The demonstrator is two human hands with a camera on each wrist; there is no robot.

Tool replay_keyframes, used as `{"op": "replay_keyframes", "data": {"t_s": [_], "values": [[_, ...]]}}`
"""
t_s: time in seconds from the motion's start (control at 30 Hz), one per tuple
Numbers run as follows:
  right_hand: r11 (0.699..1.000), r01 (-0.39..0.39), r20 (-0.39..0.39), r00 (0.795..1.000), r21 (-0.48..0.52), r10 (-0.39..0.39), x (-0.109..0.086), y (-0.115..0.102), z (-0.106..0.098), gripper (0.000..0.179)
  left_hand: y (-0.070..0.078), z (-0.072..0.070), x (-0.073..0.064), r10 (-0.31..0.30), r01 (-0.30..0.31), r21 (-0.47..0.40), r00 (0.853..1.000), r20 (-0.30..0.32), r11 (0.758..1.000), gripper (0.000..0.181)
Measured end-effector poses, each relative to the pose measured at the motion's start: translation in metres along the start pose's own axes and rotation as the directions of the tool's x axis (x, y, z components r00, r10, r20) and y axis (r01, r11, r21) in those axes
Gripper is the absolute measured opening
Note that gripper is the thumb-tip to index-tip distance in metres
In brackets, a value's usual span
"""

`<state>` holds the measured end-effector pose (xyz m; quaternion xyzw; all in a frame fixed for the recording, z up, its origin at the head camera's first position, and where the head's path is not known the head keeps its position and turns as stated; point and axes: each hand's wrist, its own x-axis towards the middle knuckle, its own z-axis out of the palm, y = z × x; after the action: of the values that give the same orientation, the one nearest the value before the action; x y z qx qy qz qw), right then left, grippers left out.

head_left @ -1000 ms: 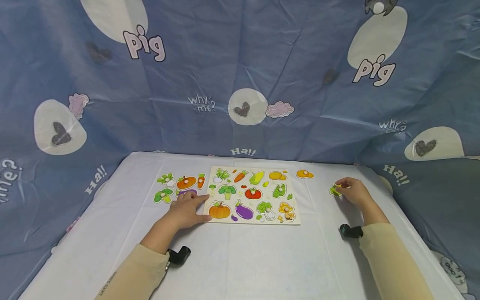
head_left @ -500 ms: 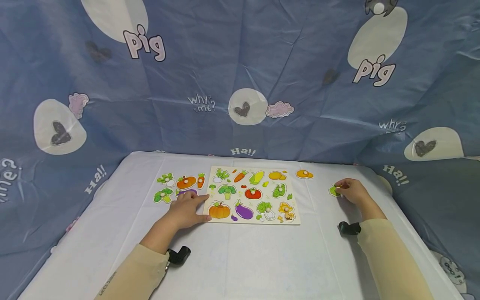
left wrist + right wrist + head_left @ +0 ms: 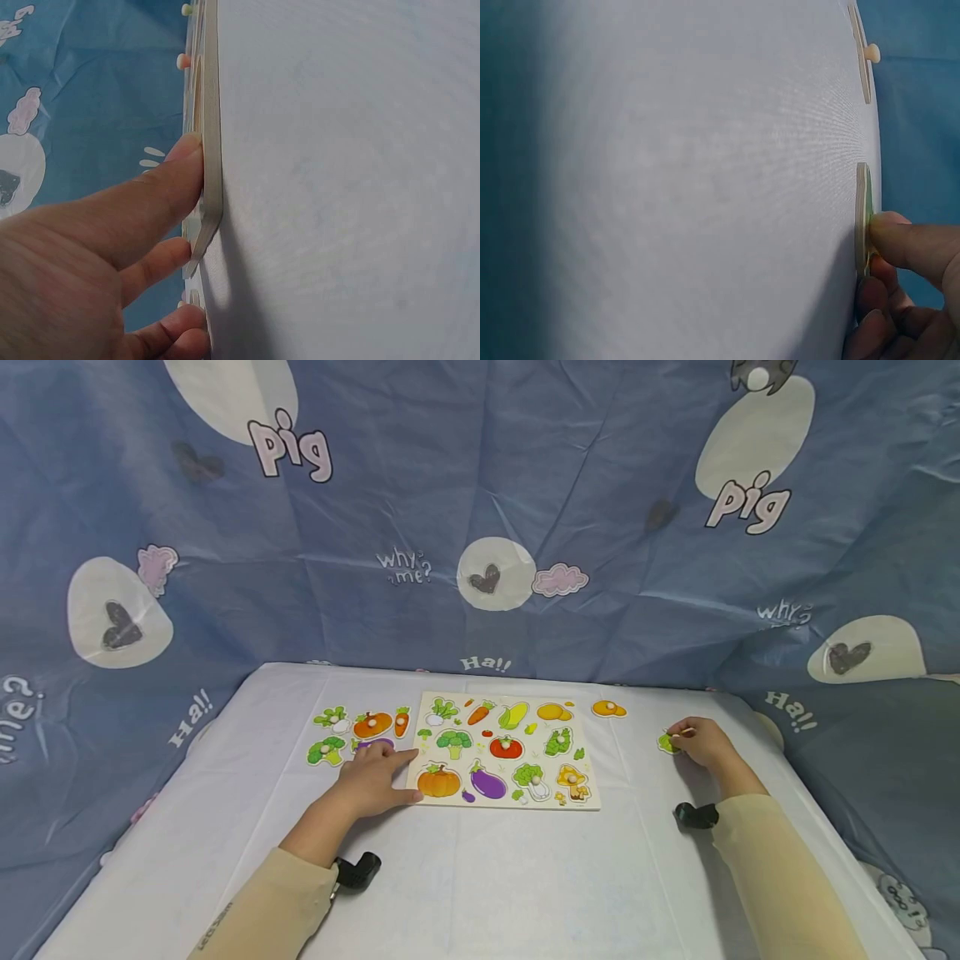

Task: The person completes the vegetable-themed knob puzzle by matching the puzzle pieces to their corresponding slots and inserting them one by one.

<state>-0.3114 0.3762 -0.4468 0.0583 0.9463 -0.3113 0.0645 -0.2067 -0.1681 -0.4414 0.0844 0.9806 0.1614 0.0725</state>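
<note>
A vegetable puzzle board point(image 3: 480, 752) lies on the white table, several of its shapes carrying knobs. My left hand point(image 3: 369, 783) touches the board's left edge with straight thumb and index finger; in the left wrist view the thumb point(image 3: 169, 176) presses along the board's side point(image 3: 214, 112). To the right, away from the board, my right hand point(image 3: 707, 745) pinches a green-and-yellow puzzle piece point(image 3: 665, 742) by its top. The right wrist view shows that piece point(image 3: 861, 217) flat at the table surface, its picture mostly hidden by my fingers.
Left of the board lie knobbed pieces: a radish point(image 3: 332, 719), pumpkin point(image 3: 372, 724), carrot point(image 3: 402, 722), broccoli point(image 3: 327, 751) and a purple piece point(image 3: 373, 745) partly under my left hand. An orange potato-like piece point(image 3: 609, 708) lies right of the board. Patterned blue cloth point(image 3: 480, 527) surrounds the table.
My right hand and forearm have shifted slightly left, and the fingers cover more of the green-and-yellow puzzle piece's yellow part. The left hand and the board have stayed still.
</note>
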Motion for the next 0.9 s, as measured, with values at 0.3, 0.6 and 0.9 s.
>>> {"op": "replay_keyframes", "data": {"t_s": [0.3,0.6,0.9], "values": [[1.0,0.006,0.012,1.0,-0.01,-0.006,-0.003,-0.001,-0.001,0.019,0.001,0.0,0.002,-0.01,0.01,-0.002,1.0,0.005,1.0,0.076],[1.0,0.014,0.046,0.999,-0.018,-0.013,-0.01,-0.009,-0.002,0.02,0.0,0.0,0.002,-0.004,0.004,-0.006,1.0,-0.004,1.0,0.076],[0.999,0.043,0.051,0.998,-0.021,-0.042,-0.019,-0.025,-0.003,0.021,0.0,-0.001,0.001,-0.01,0.01,-0.003,1.0,0.008,1.0,0.076]]}}
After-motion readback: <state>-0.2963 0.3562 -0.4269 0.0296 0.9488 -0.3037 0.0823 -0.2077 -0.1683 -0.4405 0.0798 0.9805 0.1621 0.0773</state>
